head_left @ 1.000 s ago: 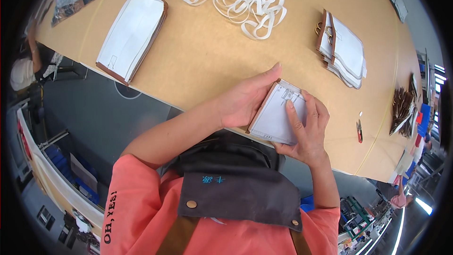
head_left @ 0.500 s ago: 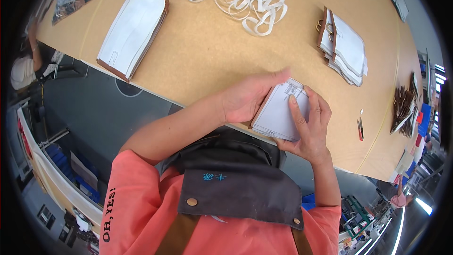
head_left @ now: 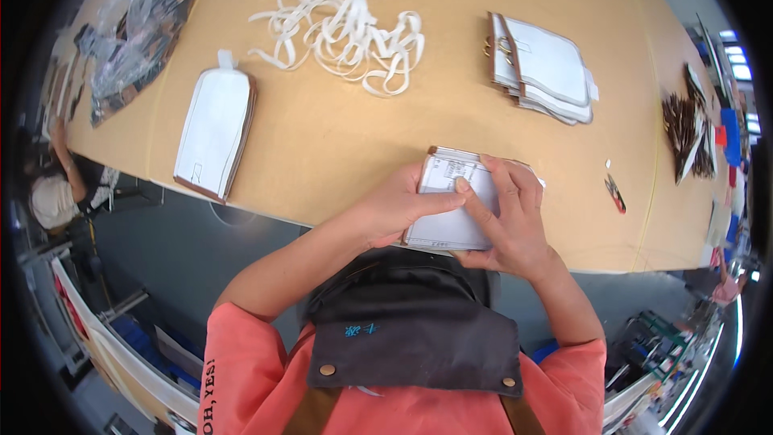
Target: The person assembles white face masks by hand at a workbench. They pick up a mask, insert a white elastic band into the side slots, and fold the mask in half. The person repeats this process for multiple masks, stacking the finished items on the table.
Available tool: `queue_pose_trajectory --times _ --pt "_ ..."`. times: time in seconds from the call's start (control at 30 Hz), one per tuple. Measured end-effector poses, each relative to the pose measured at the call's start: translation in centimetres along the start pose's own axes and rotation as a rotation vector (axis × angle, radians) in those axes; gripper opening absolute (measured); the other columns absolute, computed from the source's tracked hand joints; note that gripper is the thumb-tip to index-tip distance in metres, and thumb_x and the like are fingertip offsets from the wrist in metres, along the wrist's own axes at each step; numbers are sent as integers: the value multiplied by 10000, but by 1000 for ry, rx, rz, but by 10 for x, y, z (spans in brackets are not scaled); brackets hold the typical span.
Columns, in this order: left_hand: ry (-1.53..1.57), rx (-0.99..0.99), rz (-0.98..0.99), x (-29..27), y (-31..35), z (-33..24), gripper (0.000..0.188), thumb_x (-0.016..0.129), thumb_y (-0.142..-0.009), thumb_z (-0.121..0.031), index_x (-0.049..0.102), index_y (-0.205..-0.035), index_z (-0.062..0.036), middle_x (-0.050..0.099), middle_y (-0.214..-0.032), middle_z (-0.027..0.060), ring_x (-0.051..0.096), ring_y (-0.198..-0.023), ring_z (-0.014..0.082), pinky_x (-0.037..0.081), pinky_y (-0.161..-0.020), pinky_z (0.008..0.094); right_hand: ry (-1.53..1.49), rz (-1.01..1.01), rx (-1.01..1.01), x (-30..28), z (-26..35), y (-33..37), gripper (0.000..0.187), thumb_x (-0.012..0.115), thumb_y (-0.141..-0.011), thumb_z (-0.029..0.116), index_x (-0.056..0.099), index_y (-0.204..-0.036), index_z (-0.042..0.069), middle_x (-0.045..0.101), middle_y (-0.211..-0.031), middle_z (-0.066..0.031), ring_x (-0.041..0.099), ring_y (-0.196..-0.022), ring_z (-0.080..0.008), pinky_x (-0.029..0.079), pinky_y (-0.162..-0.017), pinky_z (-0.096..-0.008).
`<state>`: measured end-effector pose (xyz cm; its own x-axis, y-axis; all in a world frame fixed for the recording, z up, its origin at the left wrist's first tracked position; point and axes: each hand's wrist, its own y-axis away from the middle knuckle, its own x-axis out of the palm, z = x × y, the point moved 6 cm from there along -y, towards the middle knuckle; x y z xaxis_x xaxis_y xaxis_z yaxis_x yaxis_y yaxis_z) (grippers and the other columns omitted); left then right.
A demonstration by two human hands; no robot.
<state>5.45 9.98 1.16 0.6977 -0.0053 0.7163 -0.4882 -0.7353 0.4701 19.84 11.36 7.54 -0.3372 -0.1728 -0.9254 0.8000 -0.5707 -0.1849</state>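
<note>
I have the small brown-edged white stack (head_left: 447, 228) just right of the middle of the frame, near the table's front edge, and both hands are in contact with it, so neither is nearer. It sits between them: right of the left hand (head_left: 396, 211), upper left of the right hand (head_left: 515, 221). The left hand grips the stack's left side, its thumb laid flat across the top face; the right hand clasps the other side, one fingertip pressed on the print and others over the upper edge. The brown strip on the left side leans slightly, from lower left up to upper right — but I can't settle which way the long axis runs, because the right hand covers much of the far side. Left fingers, underside and layer count are hidden from me, and I can't tell whether the stack rests on the table (head_left: 338, 165) or is lifted off it. The print is too small to make out. Up the frame, tangled white tape (head_left: 351, 10) lies at upper middle and a ringed stack (head_left: 551, 60) at upper right — both well apart from the hands
</note>
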Motion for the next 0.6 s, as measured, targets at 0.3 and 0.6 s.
queue_pose_trajectory --times 0.3,0.6 --pt "-279 128 -199 5 28 -16 429 647 -912 4 533 -1323 50 627 -1274 133 629 -1141 220 510 -990 374 -111 -285 297 -30 -30 53 837 736 -821 507 424 -1479 94 300 -1560 -237 337 -1390 -433 242 -1149 -536" --pt "-510 328 -353 27 104 -69 600 694 -862 -19 434 -1398 52 590 -1316 174 605 -1187 283 492 -1023 406 -1611 -632 754 38 -36 98 479 502 -1050 291 459 -1440 15 519 -1415 -100 488 -1305 -196 411 -1072 -346"
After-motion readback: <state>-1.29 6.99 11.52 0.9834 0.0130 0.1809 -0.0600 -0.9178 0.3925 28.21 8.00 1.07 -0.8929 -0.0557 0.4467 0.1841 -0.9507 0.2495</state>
